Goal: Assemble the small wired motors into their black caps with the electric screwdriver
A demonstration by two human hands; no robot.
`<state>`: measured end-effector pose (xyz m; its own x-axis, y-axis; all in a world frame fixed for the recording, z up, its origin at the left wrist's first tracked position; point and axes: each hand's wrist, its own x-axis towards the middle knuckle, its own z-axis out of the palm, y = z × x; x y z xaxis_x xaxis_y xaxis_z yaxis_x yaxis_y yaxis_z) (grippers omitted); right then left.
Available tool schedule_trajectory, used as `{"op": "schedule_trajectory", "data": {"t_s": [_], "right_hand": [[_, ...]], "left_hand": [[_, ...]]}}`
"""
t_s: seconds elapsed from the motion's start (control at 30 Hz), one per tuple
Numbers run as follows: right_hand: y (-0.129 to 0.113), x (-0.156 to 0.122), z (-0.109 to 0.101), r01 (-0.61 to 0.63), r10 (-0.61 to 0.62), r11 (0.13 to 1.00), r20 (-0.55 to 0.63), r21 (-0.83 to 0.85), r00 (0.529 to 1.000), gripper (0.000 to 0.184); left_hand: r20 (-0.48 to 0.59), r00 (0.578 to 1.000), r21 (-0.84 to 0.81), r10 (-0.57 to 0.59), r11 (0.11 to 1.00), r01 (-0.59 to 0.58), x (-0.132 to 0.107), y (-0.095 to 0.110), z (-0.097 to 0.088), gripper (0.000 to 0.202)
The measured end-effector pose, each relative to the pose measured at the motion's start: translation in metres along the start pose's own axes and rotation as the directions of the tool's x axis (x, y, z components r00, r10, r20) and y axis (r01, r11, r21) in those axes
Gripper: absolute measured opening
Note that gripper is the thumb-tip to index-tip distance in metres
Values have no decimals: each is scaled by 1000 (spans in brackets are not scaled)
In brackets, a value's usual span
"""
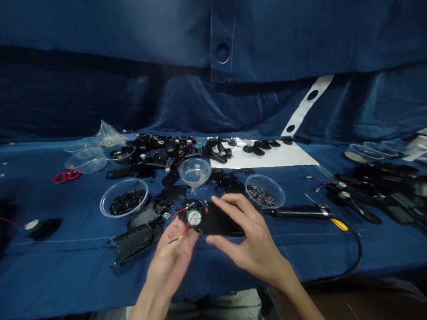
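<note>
My left hand [173,255] is closed on a small round black speaker [193,216] with a silver centre and thin red wires trailing over my palm. My right hand [247,240] grips the right part of a flat black plastic housing [222,221] that the speaker sits against, thumb below and fingers curled over its top. Both are held just above the blue cloth near the table's front edge.
Clear bowls hold black screws [126,202], silver screws [195,171] and dark bits [265,192]. Black housings [136,238] lie to the left, red scissors [66,176] further left. A corded black tool [302,212] lies right. More black parts crowd the back and far right.
</note>
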<state>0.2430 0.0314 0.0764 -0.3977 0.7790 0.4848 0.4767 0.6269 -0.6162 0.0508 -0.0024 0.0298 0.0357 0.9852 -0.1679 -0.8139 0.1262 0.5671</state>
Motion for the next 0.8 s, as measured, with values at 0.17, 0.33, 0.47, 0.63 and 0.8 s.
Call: {"op": "schedule_trajectory", "data": {"t_s": [0.17,0.33,0.47,0.63,0.8], "right_hand": [[4,12,-6,38,-38,999,-110,-5,993,78],[9,57,-33,139,-144,990,-215,-36,966,82],[1,89,-54,230,-241,971,-264,-71,934,84],[-11,103,-64,255,-261,965,-306,-62,915,80],[-20,111,-74,331,-342,939,-312,-87,887,75]], "left_hand": [[14,1000,-5,24,1000,-24,16,4,17,26],[92,993,-32,70,997,-68,56,22,47,31],[162,976,-31,146,989,-143,77,42,70,29],[225,954,-38,197,980,-193,80,57,92,32],[303,921,2,246,966,-259,78,69,110,26]]}}
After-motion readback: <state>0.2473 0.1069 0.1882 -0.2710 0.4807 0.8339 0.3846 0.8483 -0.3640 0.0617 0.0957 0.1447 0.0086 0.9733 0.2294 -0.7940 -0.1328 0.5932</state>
